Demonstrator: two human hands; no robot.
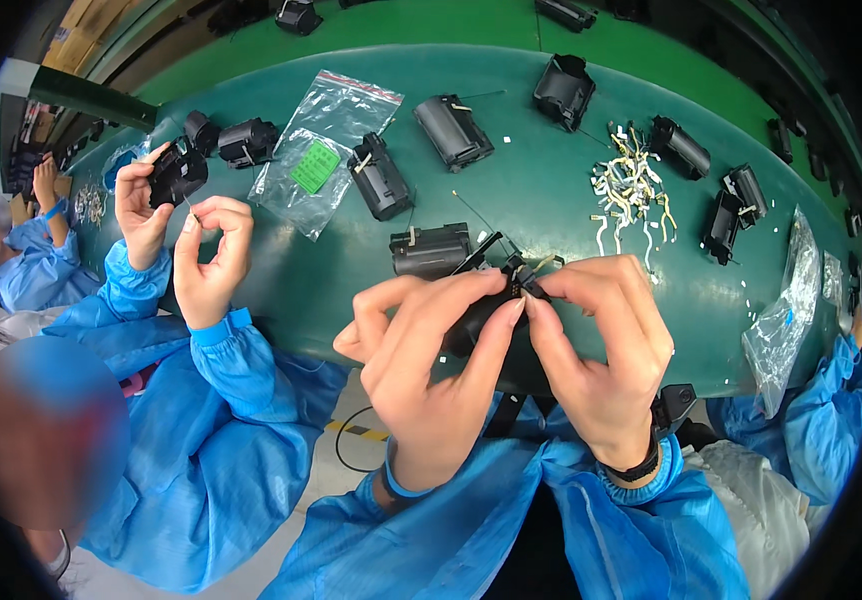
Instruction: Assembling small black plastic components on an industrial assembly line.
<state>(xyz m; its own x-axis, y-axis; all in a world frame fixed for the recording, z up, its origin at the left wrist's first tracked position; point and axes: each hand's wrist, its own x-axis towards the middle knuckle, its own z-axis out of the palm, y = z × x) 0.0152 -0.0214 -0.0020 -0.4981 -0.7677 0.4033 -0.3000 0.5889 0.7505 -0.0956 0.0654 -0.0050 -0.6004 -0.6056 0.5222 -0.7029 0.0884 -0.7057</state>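
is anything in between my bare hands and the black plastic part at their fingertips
Nothing visible: the bare left hand and bare right hand touch the black plastic part directly. A black, rounded plastic housing lies just beyond the left hand, not between.

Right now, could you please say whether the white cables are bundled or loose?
Loose: the white cables lie tangled, ends splaying outward, no tie visible.

You're sat at a long dark green table, its edges bowed by the lens. Past the far side there's a brighter green surface, can't tell if it's floor or a belt. Far left you've got a dark beam. Near you, pale grey floor with a yellow-and-black stripe. Bright, pretty even light.
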